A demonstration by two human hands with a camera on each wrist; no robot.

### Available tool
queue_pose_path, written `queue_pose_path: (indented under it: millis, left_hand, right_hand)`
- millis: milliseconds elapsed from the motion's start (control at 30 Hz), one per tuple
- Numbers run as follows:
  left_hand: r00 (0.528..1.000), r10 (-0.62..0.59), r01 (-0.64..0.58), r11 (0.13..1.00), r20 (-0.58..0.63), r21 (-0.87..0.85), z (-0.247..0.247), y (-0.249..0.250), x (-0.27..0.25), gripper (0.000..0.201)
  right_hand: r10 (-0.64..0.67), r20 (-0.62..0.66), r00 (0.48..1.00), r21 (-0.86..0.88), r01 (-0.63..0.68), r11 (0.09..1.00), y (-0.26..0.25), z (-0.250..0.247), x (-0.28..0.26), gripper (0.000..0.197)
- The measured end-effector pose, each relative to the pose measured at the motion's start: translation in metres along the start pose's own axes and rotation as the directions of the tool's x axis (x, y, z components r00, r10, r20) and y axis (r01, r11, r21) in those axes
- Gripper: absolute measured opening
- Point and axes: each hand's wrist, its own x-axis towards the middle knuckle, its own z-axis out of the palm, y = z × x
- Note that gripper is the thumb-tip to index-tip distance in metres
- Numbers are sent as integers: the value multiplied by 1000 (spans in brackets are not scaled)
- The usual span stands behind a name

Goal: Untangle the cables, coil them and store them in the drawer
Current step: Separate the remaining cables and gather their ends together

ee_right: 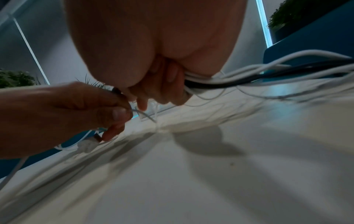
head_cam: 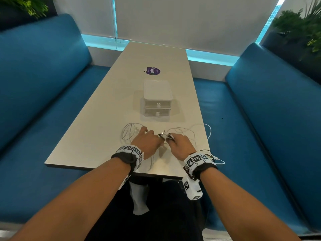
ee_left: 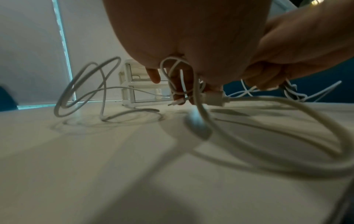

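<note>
1. The right hand (head_cam: 180,144) has its grip curled round a bundle of cable ends (head_cam: 165,135): several white cables and one black cable (ee_right: 249,82) run out of its fist toward the right edge of the surface (head_cam: 97,140). If it squeezes hard while the other hand pulls, the tangle could cinch tighter instead of coming loose.

2. The left hand (head_cam: 147,141) pinches thin white strands close beside the right hand, with a white plug (ee_left: 214,97) hanging just below its fingers (ee_left: 153,75). From the wrist view it is hard to tell which strand belongs to which cable, so it might draw out the wrong one and drag a loop through a knot.

3. White loops (head_cam: 128,133) stand half upright on the surface to the left of the hands. A sharp tug could whip them over and fold them back into the tangle.

4. One cable (head_cam: 210,134) curves past the right edge of the surface, and another end (head_cam: 219,160) hangs off near the right wrist. Slack released too freely could slide off toward the blue bench (head_cam: 260,136), and its weight would pull the rest along.

5. The drawer unit (head_cam: 157,101) stands a little beyond the hands, and both its drawers look closed. Nothing appears coiled yet, so storing is some way off. A sweeping cable could nudge the light unit, and loosely wound coils might spring open or catch when a drawer is closed.
</note>
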Motion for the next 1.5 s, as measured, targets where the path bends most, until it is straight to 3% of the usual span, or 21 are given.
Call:
queue_pose_path:
  millis: [100,300,400,567,700,867,1000,1100,1300,1500]
  left_hand:
    - [999,-32,33,999,-38,17,2,1,3,22]
    - [997,-73,73,997,-21,0,2,-5,-2,27]
    - [997,-76,75,997,24,13,-1,-17,-10,28]
    - [987,-151,149,988,63,41,1,-40,-23,25]
    - [990,-131,133,991,60,-25,2,-38,-19,24]
    - [985,-168,172,979,47,-106,16,-30,-12,27]
    - [985,-174,172,978,-9,-119,12,-18,-3,30]
    - [989,-125,118,990,-82,-78,7,-15,8,30]
    - [994,-95,78,967,-58,-243,-4,-23,3,26]
    - [971,-225,235,858,77,-457,-3,-54,-15,25]
  right_hand:
    - [74,89,993,13,-75,997,1,1,2,21]
    - [79,98,992,-91,-71,993,2,1,9,19]
    - [112,50,992,-195,-101,976,7,-1,10,22]
    - [262,-59,963,-282,-268,921,29,-16,9,24]
    - [271,-143,952,-260,-300,918,22,-14,11,28]
    - [180,-180,967,-77,-196,977,0,-5,11,26]
    - [42,-59,997,-71,-46,996,-16,3,11,21]
    - [27,-12,1000,-64,-28,998,-23,10,15,19]
    - [54,10,998,-50,-54,997,-20,2,23,19]
    - [268,-53,962,-125,-273,954,23,-17,18,17]
